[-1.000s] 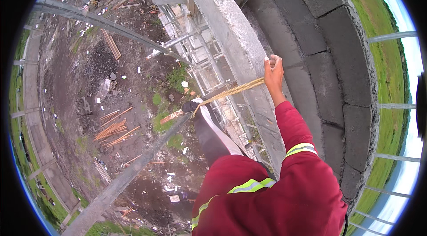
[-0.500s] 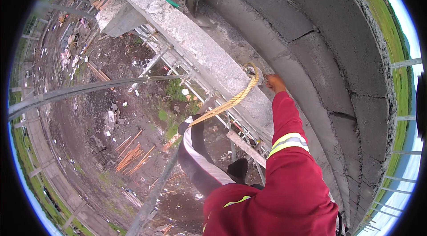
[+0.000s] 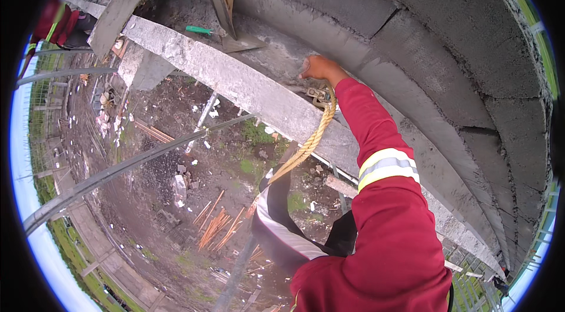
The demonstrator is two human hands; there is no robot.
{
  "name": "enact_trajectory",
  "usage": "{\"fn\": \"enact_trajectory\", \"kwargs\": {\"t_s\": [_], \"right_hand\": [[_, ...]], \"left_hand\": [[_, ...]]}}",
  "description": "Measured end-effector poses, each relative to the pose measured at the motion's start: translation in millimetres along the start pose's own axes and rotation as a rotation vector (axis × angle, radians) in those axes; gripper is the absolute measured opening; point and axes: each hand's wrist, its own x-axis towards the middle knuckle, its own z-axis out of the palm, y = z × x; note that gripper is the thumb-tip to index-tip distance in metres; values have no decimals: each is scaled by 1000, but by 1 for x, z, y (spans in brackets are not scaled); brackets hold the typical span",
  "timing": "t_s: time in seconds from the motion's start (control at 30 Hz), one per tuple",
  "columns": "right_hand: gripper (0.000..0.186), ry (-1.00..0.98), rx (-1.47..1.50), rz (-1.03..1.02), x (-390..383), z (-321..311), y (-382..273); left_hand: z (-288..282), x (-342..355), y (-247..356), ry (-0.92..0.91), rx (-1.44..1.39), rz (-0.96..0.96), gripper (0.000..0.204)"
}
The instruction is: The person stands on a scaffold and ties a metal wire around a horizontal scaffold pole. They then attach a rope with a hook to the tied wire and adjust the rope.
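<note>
My right hand (image 3: 322,69), in a red sleeve with a reflective band, reaches over the mortar-streaked channel between the concrete ledge (image 3: 235,79) and the curved block wall (image 3: 406,47). Its fingers are curled, and whatever they may hold is hidden. Just below the hand, a metal hook (image 3: 318,95) rests on the ledge. A thick yellow rope (image 3: 315,138) loops beside my wrist and hangs over the ledge toward my leg (image 3: 282,218). Farther left in the channel lie a green-handled tool (image 3: 199,29) and an upright, mortar-smeared board (image 3: 220,9). My left hand is out of view.
A co-worker in red (image 3: 56,24) is at the far left, beside a leaning grey board (image 3: 120,12). A metal pole (image 3: 129,165) crosses below the ledge. Far below, the ground (image 3: 153,218) holds scattered timber strips (image 3: 220,227) and rubble.
My right hand has moved left and away along the channel, past the hook. The view has shifted, bringing the green-handled tool and the co-worker further into sight.
</note>
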Motion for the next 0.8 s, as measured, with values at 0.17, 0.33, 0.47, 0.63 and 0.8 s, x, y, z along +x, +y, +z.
{"fn": "enact_trajectory", "kwargs": {"t_s": [0.17, 0.33, 0.47, 0.63, 0.8], "right_hand": [[50, -414, -671, -138, 15, 46, -14], [39, -279, -542, -93, 3, 69, 12], [44, -264, -571, -89, -8, 62, 9], [60, -97, -437, 41, -36, 37, 9], [61, 349, 5, 89, -74, -13, -10]], "left_hand": [[-8, 10, -7, 25, 16, -2, 20], [-20, 16, -11, 62, -3, -10, 20], [-33, 14, -16, 110, -26, -21, 20], [-45, 9, -38, 147, -65, -35, 21], [-72, -12, -66, 236, -108, -70, 21]]}}
